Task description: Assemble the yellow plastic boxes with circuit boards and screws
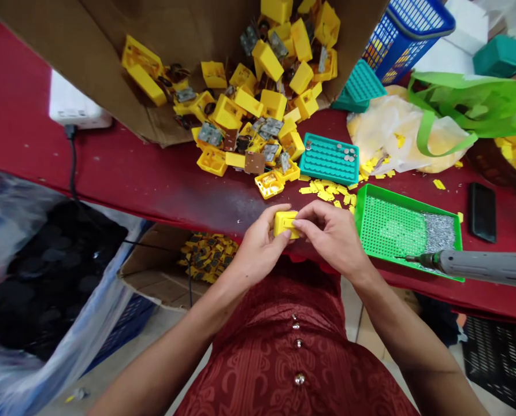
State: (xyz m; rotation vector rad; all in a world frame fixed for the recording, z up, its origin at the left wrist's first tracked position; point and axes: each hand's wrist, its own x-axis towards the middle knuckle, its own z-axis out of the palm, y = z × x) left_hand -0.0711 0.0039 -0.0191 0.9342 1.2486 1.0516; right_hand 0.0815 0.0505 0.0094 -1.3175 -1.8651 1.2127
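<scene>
A small yellow plastic housing [285,223] is held between both hands at the near edge of the red table [153,173]. My left hand [258,248] grips it from the left, thumb on top. My right hand [333,237] pinches its right side with fingers curled over the top. Just beyond lies an open yellow housing [268,184], and behind it a pile of yellow housings and metal parts [258,110] spills from a tipped cardboard box [110,52].
A teal tray [330,158] holds small metal discs. A green mesh tray [396,228] with screws lies right, an electric screwdriver [470,264] across it. Small yellow clips [327,189], a phone [483,211], a blue basket [407,32], a green bag [470,104], a power strip [73,107].
</scene>
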